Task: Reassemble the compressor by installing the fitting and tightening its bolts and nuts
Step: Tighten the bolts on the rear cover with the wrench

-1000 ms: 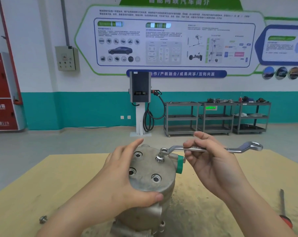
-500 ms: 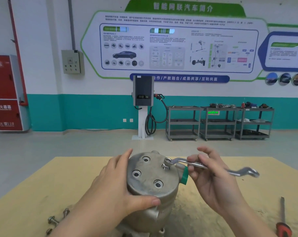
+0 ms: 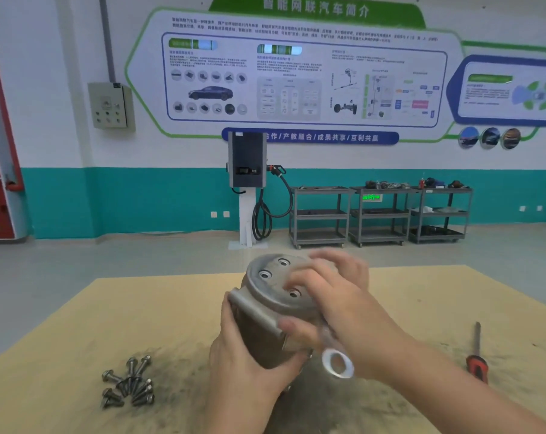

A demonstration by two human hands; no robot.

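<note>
In the head view, the compressor [image 3: 274, 311] is being held tilted above the middle of the yellow table [image 3: 77, 339]; whether its base is touching the surface cannot be told. It is being gripped by the left hand [image 3: 249, 355], with the fingers curled round its lower body from the left and the thumb laid across its near side. The right hand [image 3: 343, 308], blurred, is being held against the compressor's right side and top face; a wrench [image 3: 335, 360] is being gripped in it, the ring end showing just below the compressor. A heap of loose bolts [image 3: 129, 383] is lying on the table well left of the compressor. A screwdriver [image 3: 478, 355] is lying well right of it. Beyond the compressor, three carts [image 3: 381, 214] are carrying small parts too blurred to name.
</note>
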